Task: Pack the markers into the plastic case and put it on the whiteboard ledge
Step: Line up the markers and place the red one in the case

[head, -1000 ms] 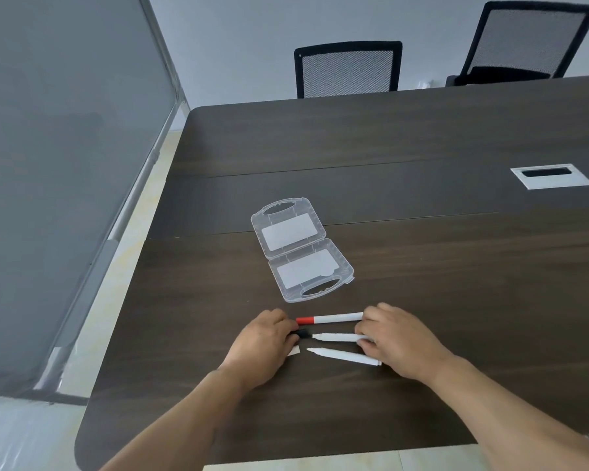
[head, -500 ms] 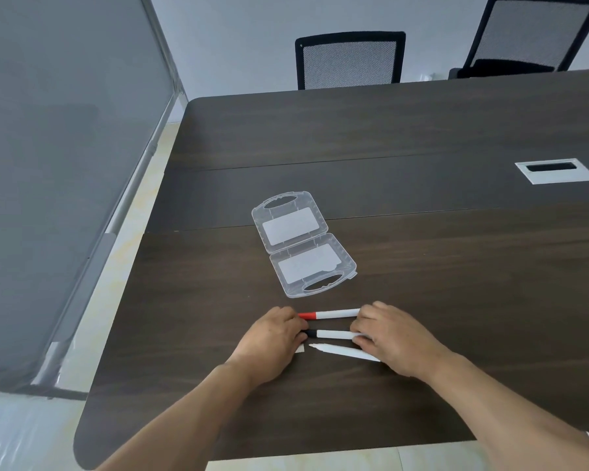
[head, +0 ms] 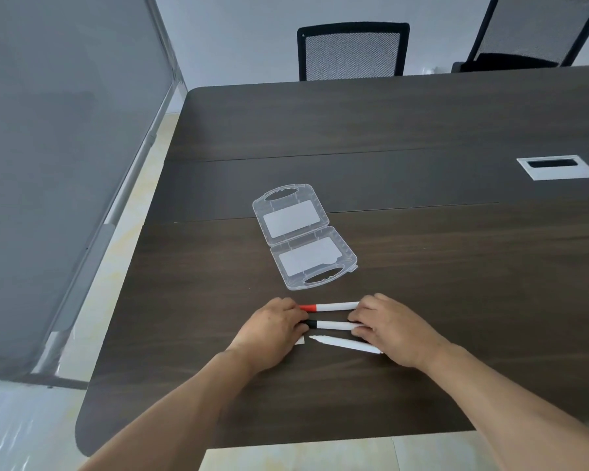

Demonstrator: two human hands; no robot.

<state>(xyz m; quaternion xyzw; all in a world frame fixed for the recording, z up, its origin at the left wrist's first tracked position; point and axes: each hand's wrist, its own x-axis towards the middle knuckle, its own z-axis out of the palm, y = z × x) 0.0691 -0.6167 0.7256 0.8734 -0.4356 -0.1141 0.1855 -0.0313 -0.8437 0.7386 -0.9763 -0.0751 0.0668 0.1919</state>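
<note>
Three white markers lie side by side on the dark table, near its front edge. The red-capped marker (head: 334, 306) is farthest from me, the black-capped marker (head: 334, 325) is in the middle and an all-white marker (head: 346, 345) is nearest. My left hand (head: 271, 331) covers their left ends with curled fingers. My right hand (head: 393, 329) presses on their right ends. A small white piece (head: 300, 340) peeks out beside my left hand. The clear plastic case (head: 305, 236) lies open and flat just beyond the markers, with nothing in it.
The whiteboard (head: 48, 164) stands to the left of the table, its grey ledge (head: 89, 263) running along the bottom. Two black mesh chairs (head: 352, 51) stand at the far side. A white cable port (head: 556, 167) sits in the table (head: 456, 300) at the right.
Both hands stay on the ends of the markers with almost no movement. The view has shifted slightly.
</note>
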